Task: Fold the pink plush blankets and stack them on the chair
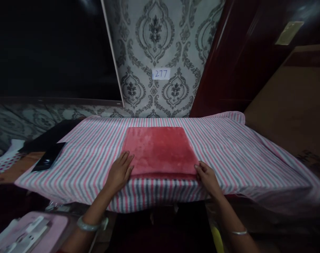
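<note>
A folded red cloth (160, 149), plush like a towel, lies flat on the striped tablecloth (86, 158) near the table's front edge. On its left side rests my left hand (120, 170), fingers stretched out over the fabric and the thumb lower on the cloth. My right hand (206, 175) pinches the front right corner between thumb and fingers. Along the front, the layers of the fold show as a darker red strip. Under the palm of each hand, the cloth's edge is partly hidden.
A black phone or tablet (49, 157) lies at the table's left end. Behind stand a large dark screen (51, 52) and a patterned wall with a paper marked 277 (161, 73). A cardboard box (294, 105) is at the right, a pink tray (50, 228) at lower left.
</note>
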### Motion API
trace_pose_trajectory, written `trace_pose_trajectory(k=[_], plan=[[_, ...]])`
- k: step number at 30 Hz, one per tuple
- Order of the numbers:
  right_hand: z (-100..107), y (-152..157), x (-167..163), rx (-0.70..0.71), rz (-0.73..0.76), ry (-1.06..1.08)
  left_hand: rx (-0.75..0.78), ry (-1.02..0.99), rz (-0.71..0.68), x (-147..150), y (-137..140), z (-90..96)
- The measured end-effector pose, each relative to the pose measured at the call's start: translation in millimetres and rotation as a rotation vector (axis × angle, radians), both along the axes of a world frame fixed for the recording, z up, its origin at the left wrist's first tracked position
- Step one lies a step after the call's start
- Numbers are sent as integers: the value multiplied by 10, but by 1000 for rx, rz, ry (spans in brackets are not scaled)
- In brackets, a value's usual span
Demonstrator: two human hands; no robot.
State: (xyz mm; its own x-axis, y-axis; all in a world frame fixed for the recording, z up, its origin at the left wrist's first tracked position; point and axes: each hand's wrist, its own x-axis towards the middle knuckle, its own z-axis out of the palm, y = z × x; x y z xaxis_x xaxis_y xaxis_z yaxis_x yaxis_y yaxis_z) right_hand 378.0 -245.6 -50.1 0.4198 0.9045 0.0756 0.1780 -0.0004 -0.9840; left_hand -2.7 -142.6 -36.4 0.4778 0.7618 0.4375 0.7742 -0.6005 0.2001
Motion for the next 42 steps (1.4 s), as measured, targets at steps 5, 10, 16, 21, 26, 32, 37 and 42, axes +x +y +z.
trace_pose_trajectory(k=[5, 10, 16, 21, 26, 32, 37, 42], plan=[[-85, -38, 73, 15, -42, -139, -28, -166, -37, -29, 61, -111], [-29, -154, 134, -47, 80, -23, -38, -420, 65, -57, -63, -120], [34, -182, 207, -101, 184, 48, -173, -780, 309, -144, -309, -220], [15, -146, 227, -105, 216, 19, -289, -922, 209, -190, -317, -225], [-108, -137, 270, -107, 158, 76, -180, -972, 247, -170, -384, -241], [-199, -168, 375, -172, 109, 153, -164, -853, 243, -182, -464, -227], [-202, -151, 429, -223, 218, 142, -196, -834, 180, -206, -443, -198], [-190, -122, 361, -178, 163, 178, -202, -772, 162, -249, -410, -111]])
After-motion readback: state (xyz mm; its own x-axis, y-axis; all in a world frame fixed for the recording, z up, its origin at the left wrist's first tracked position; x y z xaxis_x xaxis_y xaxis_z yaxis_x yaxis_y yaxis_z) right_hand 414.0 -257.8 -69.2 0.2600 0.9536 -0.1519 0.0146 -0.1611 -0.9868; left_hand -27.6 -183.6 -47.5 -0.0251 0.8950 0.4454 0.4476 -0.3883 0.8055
